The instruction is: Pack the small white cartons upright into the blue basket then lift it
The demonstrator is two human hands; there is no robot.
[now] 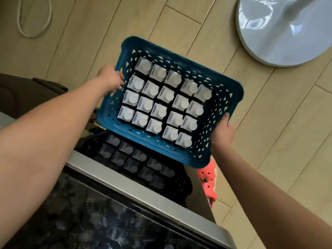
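Note:
The blue basket (226, 90) hangs in the air above the wooden floor, just past the edge of a glossy dark table. Several small white cartons (162, 100) with round white caps stand upright in it, in close rows. My left hand (111, 78) grips the basket's left rim, fingers curled over the edge. My right hand (222, 130) grips the right rim near its front corner, thumb on top. The basket tilts a little, and its reflection shows in the tabletop below.
A dark glass table with a metal edge (143, 191) fills the lower left. A white round fan base (280, 33) lies on the floor at the upper right. A pink clog (208, 178) shows under the basket. A white cord (34, 18) loops at the top left.

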